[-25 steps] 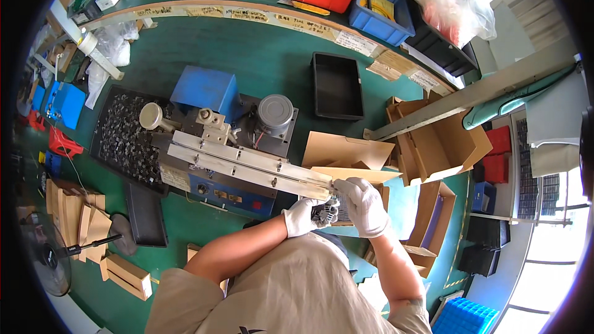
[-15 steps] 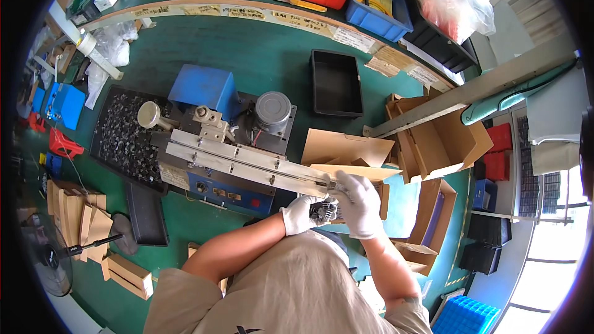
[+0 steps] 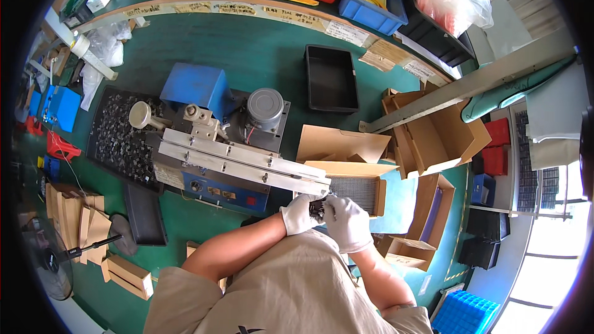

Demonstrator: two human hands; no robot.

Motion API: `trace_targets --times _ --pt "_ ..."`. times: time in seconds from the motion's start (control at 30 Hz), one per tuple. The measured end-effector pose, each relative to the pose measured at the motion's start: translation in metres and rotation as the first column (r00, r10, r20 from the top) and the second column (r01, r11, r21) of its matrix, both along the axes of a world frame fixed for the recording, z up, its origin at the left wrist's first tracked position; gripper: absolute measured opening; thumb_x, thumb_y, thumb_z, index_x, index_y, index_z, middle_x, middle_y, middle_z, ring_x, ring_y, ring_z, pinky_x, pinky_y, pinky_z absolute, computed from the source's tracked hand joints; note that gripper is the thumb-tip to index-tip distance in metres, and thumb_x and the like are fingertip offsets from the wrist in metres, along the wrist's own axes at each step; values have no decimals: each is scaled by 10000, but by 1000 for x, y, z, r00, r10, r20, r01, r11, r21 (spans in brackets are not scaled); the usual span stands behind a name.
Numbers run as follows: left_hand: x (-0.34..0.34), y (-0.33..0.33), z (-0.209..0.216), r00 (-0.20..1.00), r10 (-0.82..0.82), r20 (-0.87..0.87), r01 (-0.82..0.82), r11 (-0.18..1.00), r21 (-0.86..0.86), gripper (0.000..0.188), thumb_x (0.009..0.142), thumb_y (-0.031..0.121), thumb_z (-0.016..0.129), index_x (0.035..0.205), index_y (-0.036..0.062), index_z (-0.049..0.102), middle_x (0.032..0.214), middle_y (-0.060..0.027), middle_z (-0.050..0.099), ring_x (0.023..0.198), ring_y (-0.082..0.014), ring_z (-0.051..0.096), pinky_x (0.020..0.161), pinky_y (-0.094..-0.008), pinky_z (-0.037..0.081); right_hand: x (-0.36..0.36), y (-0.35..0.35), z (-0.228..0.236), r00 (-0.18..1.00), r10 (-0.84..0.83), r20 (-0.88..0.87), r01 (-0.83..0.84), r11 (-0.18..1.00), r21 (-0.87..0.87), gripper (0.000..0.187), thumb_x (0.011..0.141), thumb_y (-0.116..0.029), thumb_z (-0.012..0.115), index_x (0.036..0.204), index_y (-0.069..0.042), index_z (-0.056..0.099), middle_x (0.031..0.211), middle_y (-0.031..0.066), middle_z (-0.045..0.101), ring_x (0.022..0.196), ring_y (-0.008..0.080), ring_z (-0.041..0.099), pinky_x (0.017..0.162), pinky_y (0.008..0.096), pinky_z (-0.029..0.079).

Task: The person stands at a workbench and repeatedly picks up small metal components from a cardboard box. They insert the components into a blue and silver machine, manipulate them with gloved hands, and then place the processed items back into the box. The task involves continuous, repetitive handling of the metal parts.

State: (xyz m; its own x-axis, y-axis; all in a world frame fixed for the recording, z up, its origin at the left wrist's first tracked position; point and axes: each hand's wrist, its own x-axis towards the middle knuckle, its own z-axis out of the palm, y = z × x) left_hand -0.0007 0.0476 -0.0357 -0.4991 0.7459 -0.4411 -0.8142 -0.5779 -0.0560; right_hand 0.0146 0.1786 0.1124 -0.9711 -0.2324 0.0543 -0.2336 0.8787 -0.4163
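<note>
My left hand (image 3: 299,215), in a white glove, is cupped around a clump of small black parts (image 3: 317,210), just under the right end of a long metal rail (image 3: 247,168). Gloved in white too, my right hand (image 3: 348,226) meets the clump from the right with its fingers bent in; what the fingertips pinch, if anything, is too small to name. The rail slopes down to the right from a bench machine with a blue control panel (image 3: 232,196), a grey round motor (image 3: 265,108) and a blue housing (image 3: 195,91).
A black tray (image 3: 102,108) of loose small parts lies left of the machine. Beyond the rail stands a black bin (image 3: 332,79). Open cardboard boxes (image 3: 433,210) sit to the right; one carton (image 3: 380,195) holds grey rows. A fan (image 3: 52,266) is at lower left.
My right hand has come down from the rail's end to the clump in my left hand. The carton with grey rows shows more fully. The whole view has shifted slightly.
</note>
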Motion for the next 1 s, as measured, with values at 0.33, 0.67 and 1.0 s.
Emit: trace_targets --times 0.33,0.67,1.0 --pt "-3 5 20 989 145 -10 -145 988 -53 242 1013 247 537 1153 73 631 1085 -85 696 982 -181 655 839 -336 537 -4 10 -4 979 -201 -42 192 967 -170 67 879 -71 676 937 -39 685 857 160 704 798 356 679 746 407 548" --pt "-5 3 16 984 147 97 -149 989 22 269 1034 247 498 1107 26 633 1029 -114 705 930 -225 683 863 -379 574 -30 18 16 998 -18 -53 -1 942 -336 149 871 30 654 1012 -18 654 945 161 698 871 340 678 794 391 550" --pt "-5 -3 25 992 125 29 -122 988 -90 194 1012 231 538 1112 87 623 1001 -77 703 915 -192 682 851 -366 574 -40 3 5 996 30 -84 -60 918 -391 140 896 15 646 1033 -8 655 951 162 699 856 321 681 809 370 546"
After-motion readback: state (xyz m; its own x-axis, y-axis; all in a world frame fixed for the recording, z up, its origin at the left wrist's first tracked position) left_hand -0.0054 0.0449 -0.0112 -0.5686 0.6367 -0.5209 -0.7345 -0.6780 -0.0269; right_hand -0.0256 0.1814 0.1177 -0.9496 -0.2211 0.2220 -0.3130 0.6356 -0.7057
